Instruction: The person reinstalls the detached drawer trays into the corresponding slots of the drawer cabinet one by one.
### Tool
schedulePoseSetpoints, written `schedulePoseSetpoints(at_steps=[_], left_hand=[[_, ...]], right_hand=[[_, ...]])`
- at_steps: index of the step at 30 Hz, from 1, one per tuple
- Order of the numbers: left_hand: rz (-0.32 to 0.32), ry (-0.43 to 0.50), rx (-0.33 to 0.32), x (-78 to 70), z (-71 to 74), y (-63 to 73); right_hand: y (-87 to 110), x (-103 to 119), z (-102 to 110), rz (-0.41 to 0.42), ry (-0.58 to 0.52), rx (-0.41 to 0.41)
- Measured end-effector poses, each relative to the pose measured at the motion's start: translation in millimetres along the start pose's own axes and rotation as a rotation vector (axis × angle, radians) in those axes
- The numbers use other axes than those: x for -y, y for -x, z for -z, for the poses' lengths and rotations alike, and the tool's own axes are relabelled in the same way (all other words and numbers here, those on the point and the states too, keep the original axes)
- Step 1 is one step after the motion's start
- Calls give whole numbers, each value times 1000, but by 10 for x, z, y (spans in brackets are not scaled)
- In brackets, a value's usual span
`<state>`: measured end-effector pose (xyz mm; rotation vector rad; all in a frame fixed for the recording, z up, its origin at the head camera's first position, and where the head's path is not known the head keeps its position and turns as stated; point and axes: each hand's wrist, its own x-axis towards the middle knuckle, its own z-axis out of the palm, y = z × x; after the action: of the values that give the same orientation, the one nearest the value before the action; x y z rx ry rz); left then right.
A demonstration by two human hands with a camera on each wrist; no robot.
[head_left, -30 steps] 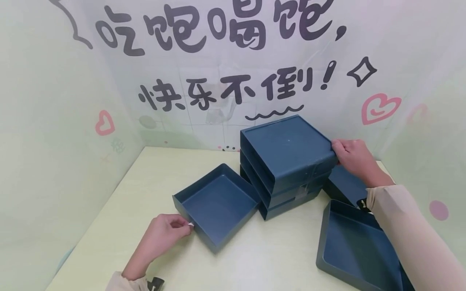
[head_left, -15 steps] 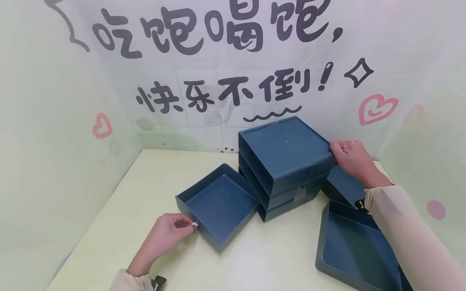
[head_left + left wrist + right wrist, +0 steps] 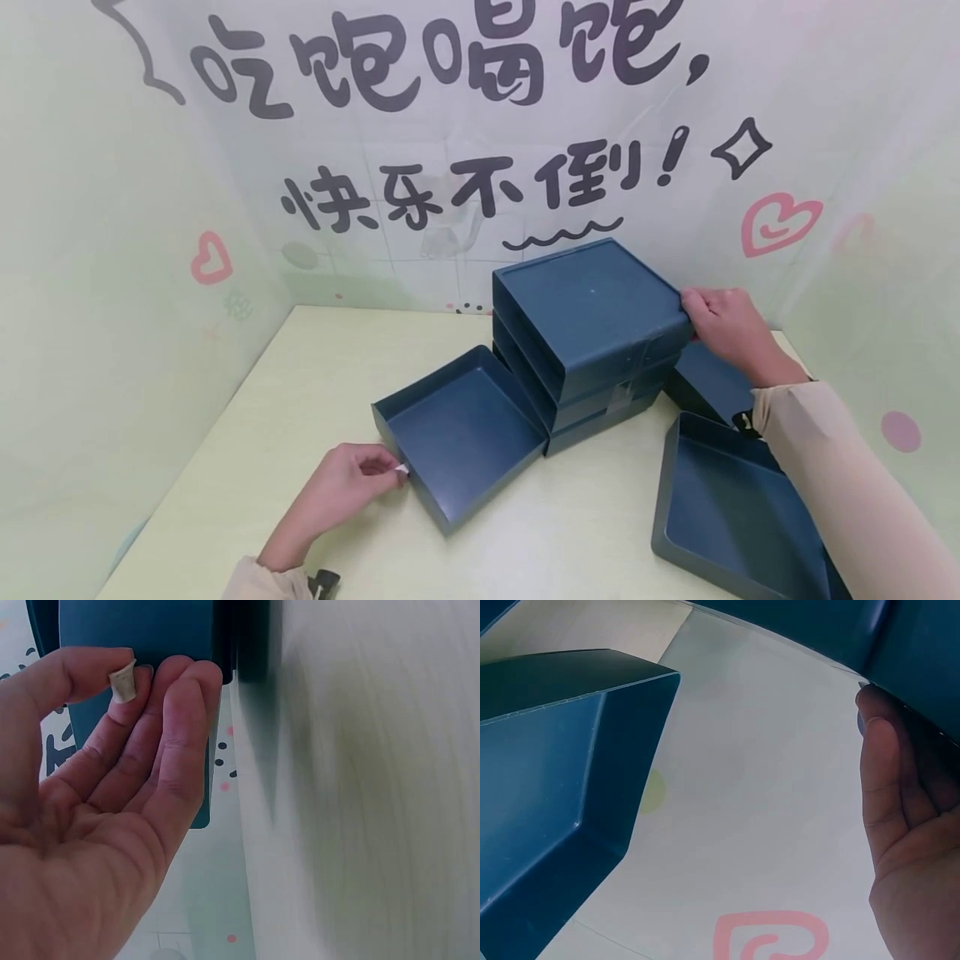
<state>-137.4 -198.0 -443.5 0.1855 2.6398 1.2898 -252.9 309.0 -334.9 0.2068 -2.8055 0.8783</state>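
Observation:
My left hand (image 3: 341, 479) pinches a small off-white tab (image 3: 124, 682) between thumb and forefinger, at the near-left wall of a shallow dark blue drawer (image 3: 461, 437). The drawer lies on the table, bare inside, its right corner against the lower front edge of a dark blue three-tier drawer cabinet (image 3: 592, 304). Openings in the cabinet face left, and clear tape shows on its near side. At the cabinet's upper right edge my right hand (image 3: 727, 325) grips with fingers curled; in the right wrist view, part of those fingers (image 3: 881, 776) is hidden under the edge.
A second shallow blue drawer (image 3: 738, 504) lies at the right, partly beneath my right forearm. Behind it sits another blue piece (image 3: 712, 383), partly hidden by the cabinet and my arm. Printed sheeting (image 3: 405, 275) walls in the pale table (image 3: 300, 375) at back and sides.
The drawer has shifted right and turned slightly, so its right corner now meets the cabinet's front edge. My left hand has moved a little right with it; my right hand stays on the cabinet.

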Motion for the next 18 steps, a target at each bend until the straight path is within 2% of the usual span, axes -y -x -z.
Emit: schedulePoseSetpoints(at_steps=[8,18], left_hand=[[-41,-28,10,-8,-32,-84],[-34,-11,-1,-34,-49,-169]], right_hand=[[7,11,8,-14,-9,-5],[14,-5,5,21,2,-16]])
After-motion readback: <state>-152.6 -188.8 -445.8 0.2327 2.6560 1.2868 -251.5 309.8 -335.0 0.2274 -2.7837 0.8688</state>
